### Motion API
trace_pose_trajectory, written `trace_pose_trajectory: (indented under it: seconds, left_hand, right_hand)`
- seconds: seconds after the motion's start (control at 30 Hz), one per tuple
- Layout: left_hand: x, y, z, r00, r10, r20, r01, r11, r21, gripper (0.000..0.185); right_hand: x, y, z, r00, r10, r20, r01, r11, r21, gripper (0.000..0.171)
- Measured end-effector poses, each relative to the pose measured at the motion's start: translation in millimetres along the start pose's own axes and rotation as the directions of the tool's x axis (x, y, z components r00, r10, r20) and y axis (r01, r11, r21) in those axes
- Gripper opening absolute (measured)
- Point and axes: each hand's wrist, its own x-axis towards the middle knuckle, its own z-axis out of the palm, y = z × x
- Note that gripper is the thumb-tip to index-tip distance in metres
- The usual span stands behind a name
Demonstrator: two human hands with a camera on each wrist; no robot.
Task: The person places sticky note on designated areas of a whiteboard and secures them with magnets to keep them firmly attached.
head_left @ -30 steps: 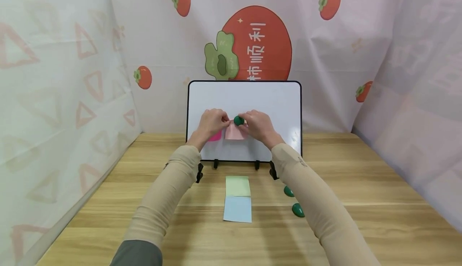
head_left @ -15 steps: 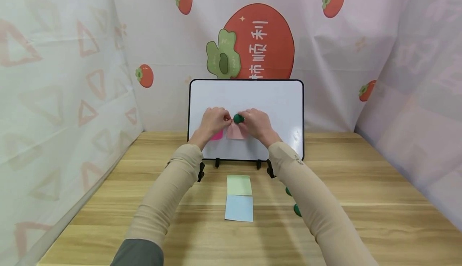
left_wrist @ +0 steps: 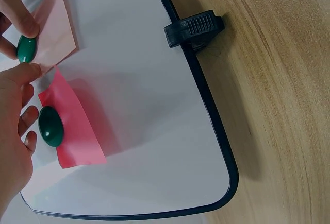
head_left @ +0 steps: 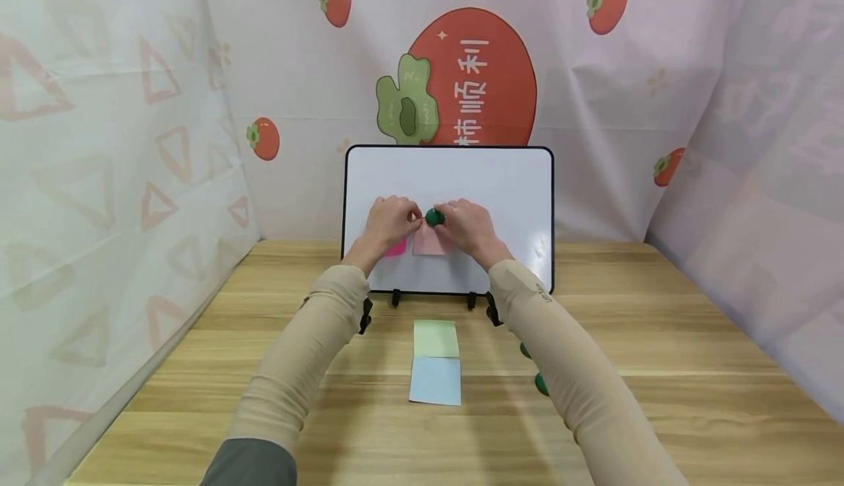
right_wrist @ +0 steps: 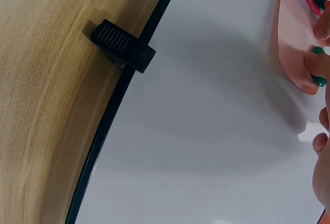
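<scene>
A white board point(head_left: 501, 185) stands upright on the wooden table. My right hand point(head_left: 461, 223) pinches a green magnet point(head_left: 434, 216) against the top of a pale pink note point(head_left: 430, 244) on the board. My left hand point(head_left: 394, 219) has curled fingers, and one fingertip point(left_wrist: 26, 72) holds that note's corner right beside the magnet point(left_wrist: 27, 48). Left of it a hot pink note point(left_wrist: 75, 134) is pinned by another green magnet point(left_wrist: 50, 126), mostly hidden behind my left hand in the head view.
On the table in front of the board lie a green note point(head_left: 435, 339) and a blue note point(head_left: 435, 381). Two loose green magnets point(head_left: 540, 384) show partly behind my right forearm. Black clips point(left_wrist: 195, 28) hold the board's frame. Cloth walls enclose the table.
Both hands stay at the magnet and the pale pink note. Only the view has shifted slightly.
</scene>
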Motion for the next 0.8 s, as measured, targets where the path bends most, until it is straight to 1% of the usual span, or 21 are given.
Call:
trace_pose_trajectory:
  seconds: [0.23, 0.5, 0.67, 0.8]
  left_hand:
    - [-4.0, 0.4, -0.8, 1.0, 0.017, -0.019, -0.017, 1.0, -0.011, 0.016]
    - [-9.7, 3.0, -3.8, 0.999, 0.031, -0.041, -0.032, 0.999, -0.016, 0.021]
    - [-12.0, 3.9, -5.3, 0.998, 0.052, -0.035, -0.053, 0.998, -0.02, 0.02]
    - [-15.6, 3.7, -6.2, 0.998, 0.068, -0.019, -0.068, 0.997, -0.041, 0.019]
  right_hand:
    - [-4, 0, 0, 1.0, 0.005, 0.022, -0.005, 1.0, 0.004, 0.033]
    - [-13, 5, -2, 1.0, 0.006, 0.02, -0.008, 0.998, 0.063, 0.034]
    - [-22, 8, -5, 1.0, 0.005, 0.021, -0.007, 0.995, 0.099, 0.036]
    - [-31, 11, -6, 1.0, -0.005, 0.021, 0.003, 0.996, 0.091, 0.039]
